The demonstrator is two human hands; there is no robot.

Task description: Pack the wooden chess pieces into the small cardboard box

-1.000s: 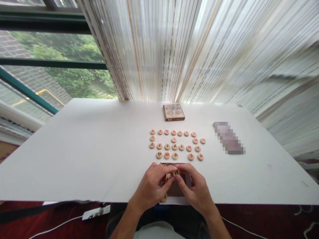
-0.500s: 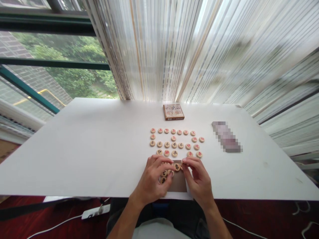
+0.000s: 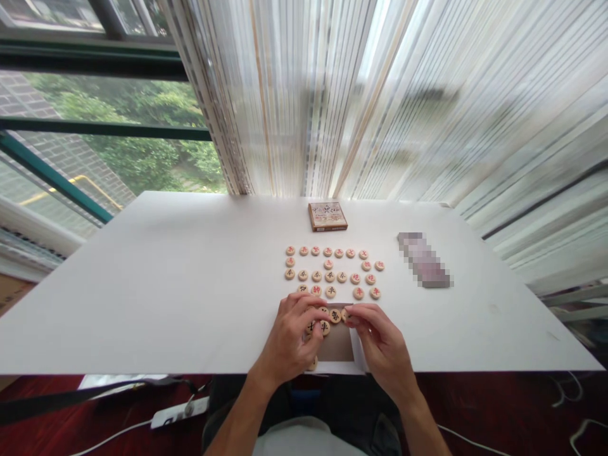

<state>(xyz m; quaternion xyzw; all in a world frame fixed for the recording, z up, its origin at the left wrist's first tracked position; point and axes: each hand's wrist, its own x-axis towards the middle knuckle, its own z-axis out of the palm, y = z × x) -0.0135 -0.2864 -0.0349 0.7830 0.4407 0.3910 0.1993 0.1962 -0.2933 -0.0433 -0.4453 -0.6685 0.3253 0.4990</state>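
Observation:
Close to the table's front edge lies an open white box (image 3: 338, 347) with a brown inside, and several round wooden Chinese chess pieces (image 3: 325, 328) with black characters fill its far and left parts. My left hand (image 3: 291, 339) curves over the left side, thumb and forefinger apart around some pieces; it hides part of them and the box's left wall. At the far right corner my right hand (image 3: 382, 339) pinches one Chinese chess piece (image 3: 346, 315) between thumb and fingers. Beyond the box, more Chinese chess pieces (image 3: 328, 265), red and black, lie in rows.
A flat printed box (image 3: 327, 217) lies farther back on the white table (image 3: 190, 285). To the right is a blurred-out pinkish rectangular object (image 3: 424, 259). String curtains (image 3: 294, 95) and a window stand behind the table. A power strip (image 3: 179, 412) is below its front edge.
The piece at my right fingers now lies lower and flatter in the box's far right corner. My left thumb has drawn back leftward, uncovering a piece. The view has shifted slightly.

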